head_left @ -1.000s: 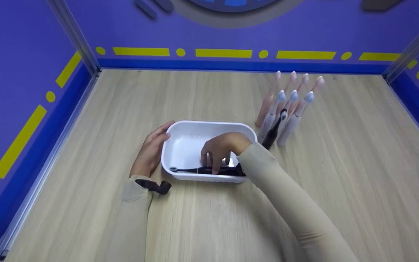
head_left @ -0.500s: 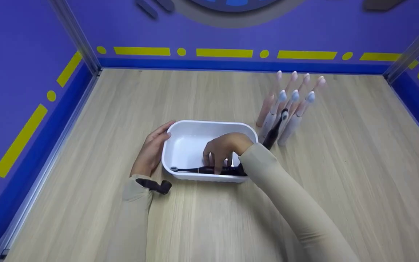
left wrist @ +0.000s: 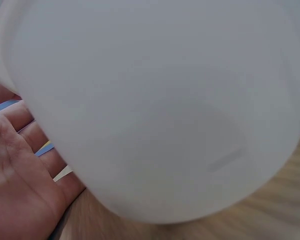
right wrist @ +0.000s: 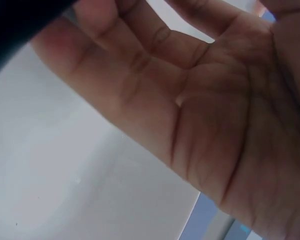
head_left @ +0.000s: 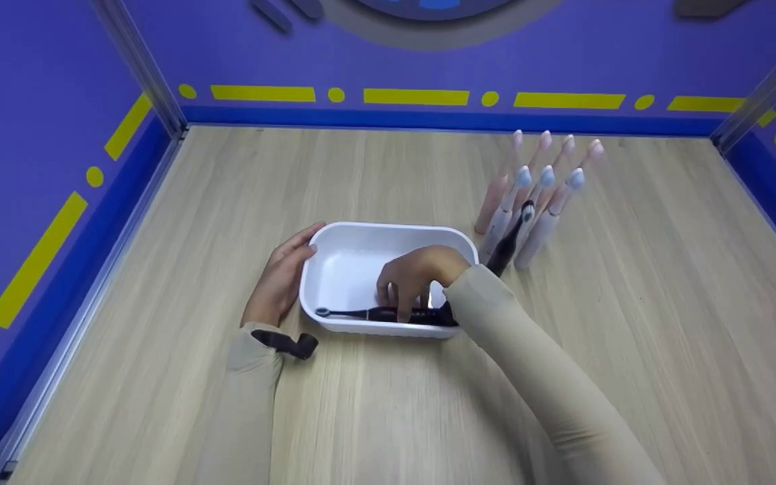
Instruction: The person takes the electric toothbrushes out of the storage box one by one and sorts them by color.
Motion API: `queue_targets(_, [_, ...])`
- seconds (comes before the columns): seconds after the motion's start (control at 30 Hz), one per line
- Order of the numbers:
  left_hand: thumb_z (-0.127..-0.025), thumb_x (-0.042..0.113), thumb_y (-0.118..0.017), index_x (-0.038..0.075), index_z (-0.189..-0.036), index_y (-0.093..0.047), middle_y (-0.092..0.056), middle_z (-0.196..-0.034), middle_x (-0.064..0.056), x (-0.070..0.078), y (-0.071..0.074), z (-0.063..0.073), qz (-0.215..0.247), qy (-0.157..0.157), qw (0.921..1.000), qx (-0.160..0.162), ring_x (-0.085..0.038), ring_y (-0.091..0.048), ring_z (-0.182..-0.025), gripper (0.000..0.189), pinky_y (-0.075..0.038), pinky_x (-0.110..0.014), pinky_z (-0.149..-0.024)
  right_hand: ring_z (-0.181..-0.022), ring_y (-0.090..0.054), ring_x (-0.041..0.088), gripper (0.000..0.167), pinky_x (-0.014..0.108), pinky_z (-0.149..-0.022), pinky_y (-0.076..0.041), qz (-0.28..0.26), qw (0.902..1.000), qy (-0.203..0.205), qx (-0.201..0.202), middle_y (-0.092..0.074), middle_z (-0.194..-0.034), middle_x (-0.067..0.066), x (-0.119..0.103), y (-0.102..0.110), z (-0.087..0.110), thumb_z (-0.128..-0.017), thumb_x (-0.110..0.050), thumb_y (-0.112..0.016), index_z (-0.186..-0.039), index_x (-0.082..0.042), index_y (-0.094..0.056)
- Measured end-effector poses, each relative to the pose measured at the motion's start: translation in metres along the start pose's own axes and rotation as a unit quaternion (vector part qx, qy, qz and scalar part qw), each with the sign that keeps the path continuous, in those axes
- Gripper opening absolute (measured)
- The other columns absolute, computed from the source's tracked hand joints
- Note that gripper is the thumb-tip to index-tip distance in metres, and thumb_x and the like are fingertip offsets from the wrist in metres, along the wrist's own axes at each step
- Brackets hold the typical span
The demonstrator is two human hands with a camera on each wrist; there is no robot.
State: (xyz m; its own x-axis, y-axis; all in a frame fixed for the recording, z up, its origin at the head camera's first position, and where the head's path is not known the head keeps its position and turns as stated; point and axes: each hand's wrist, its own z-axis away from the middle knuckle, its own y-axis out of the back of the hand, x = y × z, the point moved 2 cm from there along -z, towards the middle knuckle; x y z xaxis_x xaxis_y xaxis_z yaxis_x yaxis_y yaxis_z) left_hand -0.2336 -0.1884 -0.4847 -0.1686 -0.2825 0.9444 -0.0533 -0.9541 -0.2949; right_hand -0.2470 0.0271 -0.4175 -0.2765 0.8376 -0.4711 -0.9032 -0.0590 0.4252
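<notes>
A white plastic bin (head_left: 341, 276) sits on the table in the head view. My left hand (head_left: 279, 279) holds its left end, thumb at the rim and fingers along the outside. In the left wrist view, the fingers of my left hand (left wrist: 20, 175) lie against the bin's pale wall (left wrist: 155, 125). Inside the bin, a black electric toothbrush (head_left: 380, 314) lies along the near wall, brush head to the left. My right hand (head_left: 420, 271) reaches down and pinches its handle. The right wrist view shows that palm (right wrist: 210, 105) with a dark, blurred shape (right wrist: 20, 25) by the fingertips.
Right of the bin, several electric toothbrushes stand upright in a cluster: a black one (head_left: 506, 246), white ones (head_left: 537, 236) with bluish heads, and pink ones (head_left: 492, 202) behind. Blue walls (head_left: 415, 60) enclose the wooden table (head_left: 664, 303). A black strap (head_left: 287, 342) circles the left wrist.
Almost nothing moves. The view shifts very slightly, while both hands, the bin and the black toothbrush keep their places.
</notes>
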Motion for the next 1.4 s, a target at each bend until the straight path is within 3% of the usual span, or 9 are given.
queue_targets(0.2, [-0.096,0.002,-0.043,0.002,-0.144,-0.041,-0.039,-0.151,-0.010,0.001,0.000,0.000,0.020,-0.008,0.9998,-0.006,-0.020,-0.038,-0.139,0.048,-0.031,-0.033,-0.116,-0.093,-0.062,0.016,0.043,0.033,-0.075,-0.059,0.007,0.9998,0.002,0.016,-0.061,-0.110,0.005,0.001,0.003,0.003,-0.078,-0.008,-0.077,-0.118,-0.012,-0.063])
queue_targets(0.6, [-0.096,0.003,-0.043,0.002,-0.144,-0.040,-0.039,-0.152,-0.009,0.002,0.002,0.002,0.008,-0.015,0.9998,-0.013,-0.020,-0.038,-0.139,0.048,-0.031,-0.035,-0.116,-0.092,-0.062,0.016,0.042,0.034,-0.074,-0.060,0.013,0.9993,0.025,0.026,-0.061,-0.111,0.009,0.001,0.005,0.007,-0.077,-0.007,-0.077,-0.116,-0.010,-0.062])
queue_targets(0.87, [-0.097,0.006,-0.045,0.006,-0.144,-0.042,-0.038,-0.152,-0.007,0.001,0.002,0.001,-0.002,-0.008,0.9999,-0.011,-0.020,-0.036,-0.141,0.048,-0.031,-0.034,-0.116,-0.083,-0.060,0.013,0.040,0.029,-0.069,-0.057,0.040,0.9963,0.050,0.058,-0.063,-0.106,0.008,-0.001,0.007,0.012,-0.077,-0.009,-0.077,-0.113,-0.012,-0.062])
queue_targets(1.13, [-0.097,0.006,-0.045,0.006,-0.144,-0.043,-0.040,-0.152,-0.005,0.000,0.001,0.001,-0.012,-0.007,0.9999,-0.007,-0.018,-0.037,-0.140,0.047,-0.031,-0.032,-0.116,-0.078,-0.062,0.014,0.037,0.025,-0.068,-0.054,0.072,0.9899,0.077,0.095,-0.065,-0.106,0.006,-0.001,0.009,0.019,-0.078,-0.014,-0.077,-0.112,-0.014,-0.063])
queue_targets(1.4, [-0.097,0.004,-0.042,0.004,-0.145,-0.040,-0.037,-0.153,-0.007,0.000,0.000,0.001,-0.007,-0.012,0.9998,-0.014,-0.018,-0.035,-0.141,0.048,-0.030,-0.032,-0.117,-0.092,-0.061,0.012,0.034,0.026,-0.079,-0.048,0.125,0.9761,0.112,0.138,-0.069,-0.103,0.001,-0.004,0.011,0.033,-0.078,-0.018,-0.075,-0.111,-0.016,-0.063])
